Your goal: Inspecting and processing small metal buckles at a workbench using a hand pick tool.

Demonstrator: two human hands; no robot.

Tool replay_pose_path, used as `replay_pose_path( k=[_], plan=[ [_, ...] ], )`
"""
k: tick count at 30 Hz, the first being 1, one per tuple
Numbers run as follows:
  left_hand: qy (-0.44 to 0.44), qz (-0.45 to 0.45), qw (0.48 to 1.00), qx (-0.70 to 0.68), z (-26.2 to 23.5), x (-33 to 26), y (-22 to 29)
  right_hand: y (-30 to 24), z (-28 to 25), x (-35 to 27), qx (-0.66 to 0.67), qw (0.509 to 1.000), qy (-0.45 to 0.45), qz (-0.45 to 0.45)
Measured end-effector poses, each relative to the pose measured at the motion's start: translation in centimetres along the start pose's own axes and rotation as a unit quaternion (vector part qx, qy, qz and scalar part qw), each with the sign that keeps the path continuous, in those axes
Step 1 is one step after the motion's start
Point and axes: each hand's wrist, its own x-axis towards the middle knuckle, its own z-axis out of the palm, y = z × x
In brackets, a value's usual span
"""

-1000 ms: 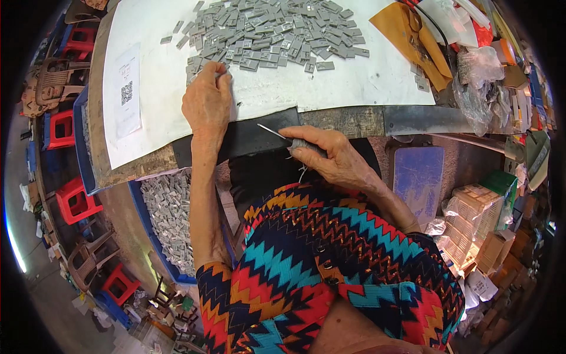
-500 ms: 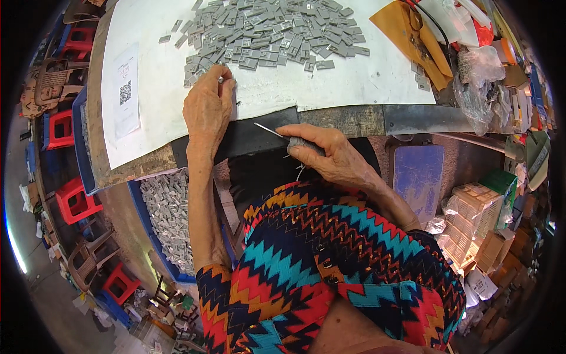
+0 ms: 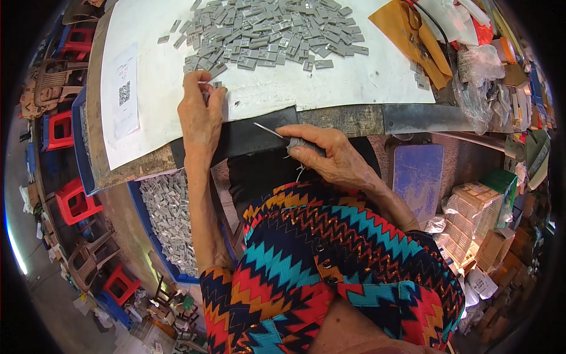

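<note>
At the near left edge of a pile of small grey rectangular pieces (image 3: 277,38), my left hand (image 3: 200,115) is closed, with fingers bent toward the thumb. A small grey piece (image 3: 218,85) shows at its fingertips; the fingers partly cover it. My right hand (image 3: 330,153) is wrapped around a thin tool (image 3: 268,129) with a slim metal shaft and a dark, wrapped handle. The tool's tip points left, over a black pad (image 3: 253,137) at the table's near edge. A pale string hangs below the handle.
White paper (image 3: 330,88) covers the table, with a printed slip (image 3: 124,88) at left. A brown-orange sheet (image 3: 407,41) and plastic bags (image 3: 477,88) lie at right. Below left, a blue bin (image 3: 144,215) holds many grey pieces. A blue stool (image 3: 417,177) stands beside me.
My left hand has drawn slightly left and back from the pile, and a grey piece now shows at its fingertips. The right hand and tool stay in place.
</note>
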Motion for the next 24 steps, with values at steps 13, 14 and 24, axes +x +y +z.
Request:
replay_pose_path(
  k=[13, 14, 24],
  plan=[
    [-0.122, -0.130, 0.861, -0.476, 1.0, -4.8, 3.4, -1.7, -0.6, -0.2, 0.028, 0.997, 0.057, -0.049],
    [-0.128, -0.126, 0.841, -0.510, 1.1, -4.9, 3.4, -1.6, -0.6, -0.2, 0.015, 0.996, 0.056, -0.063],
    [-0.152, -0.112, 0.904, -0.384, 0.9, -5.5, 3.5, -0.6, -0.3, 0.0, -0.033, 0.989, 0.071, -0.123]
  ],
)
